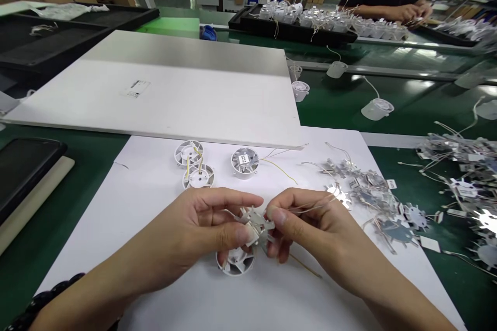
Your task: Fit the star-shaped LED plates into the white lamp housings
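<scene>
Star-shaped wired plate: held between both hands, above a white sheet.
Left hand: fingers curled, gripping the plate's edge over a white round housing.
Right hand: narrow pinch on the plate and its thin wires.
Far right: heap of similar plates, lying on the sheet.

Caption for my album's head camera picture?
Left hand and right hand hold a wired star-shaped metal plate over a white housing.
</scene>
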The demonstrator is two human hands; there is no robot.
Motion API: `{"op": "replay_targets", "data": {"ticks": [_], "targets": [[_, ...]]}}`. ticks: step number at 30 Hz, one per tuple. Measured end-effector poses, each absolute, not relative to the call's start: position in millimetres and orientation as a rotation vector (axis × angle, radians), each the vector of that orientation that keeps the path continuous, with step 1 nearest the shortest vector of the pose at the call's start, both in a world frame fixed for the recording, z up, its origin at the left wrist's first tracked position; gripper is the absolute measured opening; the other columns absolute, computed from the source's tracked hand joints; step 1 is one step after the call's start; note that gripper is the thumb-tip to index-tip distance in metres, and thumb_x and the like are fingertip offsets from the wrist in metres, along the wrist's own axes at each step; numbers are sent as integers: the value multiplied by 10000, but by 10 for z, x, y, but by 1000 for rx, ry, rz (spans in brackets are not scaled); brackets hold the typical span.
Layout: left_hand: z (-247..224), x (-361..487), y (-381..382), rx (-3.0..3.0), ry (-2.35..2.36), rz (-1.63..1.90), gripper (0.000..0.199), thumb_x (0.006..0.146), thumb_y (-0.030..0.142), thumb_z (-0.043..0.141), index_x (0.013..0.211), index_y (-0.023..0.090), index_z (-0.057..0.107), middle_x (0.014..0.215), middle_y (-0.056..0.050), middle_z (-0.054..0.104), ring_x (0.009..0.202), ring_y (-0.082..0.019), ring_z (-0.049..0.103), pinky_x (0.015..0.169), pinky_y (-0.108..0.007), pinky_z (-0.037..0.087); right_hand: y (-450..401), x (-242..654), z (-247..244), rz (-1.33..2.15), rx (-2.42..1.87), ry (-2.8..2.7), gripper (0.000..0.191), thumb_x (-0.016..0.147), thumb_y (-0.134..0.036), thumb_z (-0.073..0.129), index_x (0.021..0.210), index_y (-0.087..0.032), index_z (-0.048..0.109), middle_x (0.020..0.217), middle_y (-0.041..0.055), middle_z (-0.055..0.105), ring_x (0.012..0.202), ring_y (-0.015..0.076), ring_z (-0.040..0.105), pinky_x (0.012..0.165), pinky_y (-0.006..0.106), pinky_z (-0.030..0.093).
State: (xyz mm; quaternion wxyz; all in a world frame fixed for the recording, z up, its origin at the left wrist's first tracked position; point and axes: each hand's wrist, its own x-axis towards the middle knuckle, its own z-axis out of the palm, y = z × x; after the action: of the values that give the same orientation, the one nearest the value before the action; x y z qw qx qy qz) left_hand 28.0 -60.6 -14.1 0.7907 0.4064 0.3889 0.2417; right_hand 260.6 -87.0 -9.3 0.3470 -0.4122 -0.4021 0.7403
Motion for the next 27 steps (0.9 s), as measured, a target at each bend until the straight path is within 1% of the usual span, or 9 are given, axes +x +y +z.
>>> {"op": "replay_targets", "data": {"ticks": [3, 6, 9, 11, 14, 17, 19, 22, 27], "targets": [[-84, 252, -651, 1098, 930, 621, 205, 929, 431, 906, 1118, 373, 852, 869, 52, 824, 761, -97, 747, 649, -94, 586, -872, 2618, -95, 1929, -1015, -1031, 447, 959, -594, 893, 875, -171, 775, 735, -1, 756, 677, 68, 691, 666, 118, 563], [-22, 256, -708, 1358, 1058, 738, 99, 989, 371, 824, 1073, 416, 847, 910, 76, 839, 791, -97, 769, 706, -83, 598, -857, 2611, -129, 1928, -981, -988, 364, 916, -510, 963, 917, -185, 800, 754, -16, 760, 675, 61, 697, 660, 109, 571], [10, 310, -740, 1501, 1082, 830, 215, 900, 267, 866, 1038, 429, 837, 1005, 111, 833, 818, -87, 765, 728, -69, 598, -851, 2602, -180, 1908, -950, -937, 270, 973, -433, 931, 914, -196, 815, 806, 1, 792, 699, 72, 732, 664, 120, 593], [10, 354, -748, 1531, 1068, 886, 279, 833, 189, 876, 1000, 406, 826, 1005, 127, 827, 798, -78, 753, 744, -68, 599, -860, 2601, -196, 1878, -906, -924, 220, 1013, -392, 897, 919, -209, 821, 824, 1, 802, 726, 75, 745, 688, 123, 603], [-24, 389, -754, 1543, 1073, 928, 278, 852, 129, 831, 948, 389, 810, 936, 153, 823, 767, -54, 739, 778, -54, 584, -887, 2598, -169, 1835, -890, -958, 113, 981, -314, 934, 1008, -263, 837, 860, -37, 805, 785, 59, 743, 753, 101, 594], [-75, 377, -758, 1551, 1051, 964, 319, 895, 139, 826, 1005, 438, 812, 989, 179, 829, 801, -38, 749, 806, -43, 577, -922, 2592, -119, 1783, -938, -1058, 259, 908, -219, 988, 1084, -334, 838, 967, -75, 814, 873, 54, 739, 807, 86, 576], [-96, 362, -761, 1567, 1036, 979, 327, 914, 142, 814, 1018, 452, 815, 1043, 176, 829, 856, -42, 762, 832, -51, 584, -942, 2591, -112, 1743, -977, -1119, 234, 927, -248, 973, 1092, -343, 837, 1004, -66, 814, 898, 78, 743, 824, 120, 590], [-98, 346, -770, 1569, 1038, 951, 271, 936, 161, 794, 974, 428, 822, 1093, 139, 823, 953, -73, 785, 820, -70, 609, -955, 2595, -142, 1679, -1023, -1158, 151, 955, -362, 948, 1044, -305, 840, 945, -34, 805, 887, 120, 754, 822, 176, 608], [-62, 345, -785, 1533, 1065, 907, 211, 957, 224, 797, 973, 431, 831, 1175, 99, 800, 902, -103, 807, 692, -90, 637, -921, 2587, -157, 1712, -1013, -1125, 191, 964, -421, 935, 980, -258, 835, 865, -25, 808, 832, 109, 754, 790, 156, 609]]}}
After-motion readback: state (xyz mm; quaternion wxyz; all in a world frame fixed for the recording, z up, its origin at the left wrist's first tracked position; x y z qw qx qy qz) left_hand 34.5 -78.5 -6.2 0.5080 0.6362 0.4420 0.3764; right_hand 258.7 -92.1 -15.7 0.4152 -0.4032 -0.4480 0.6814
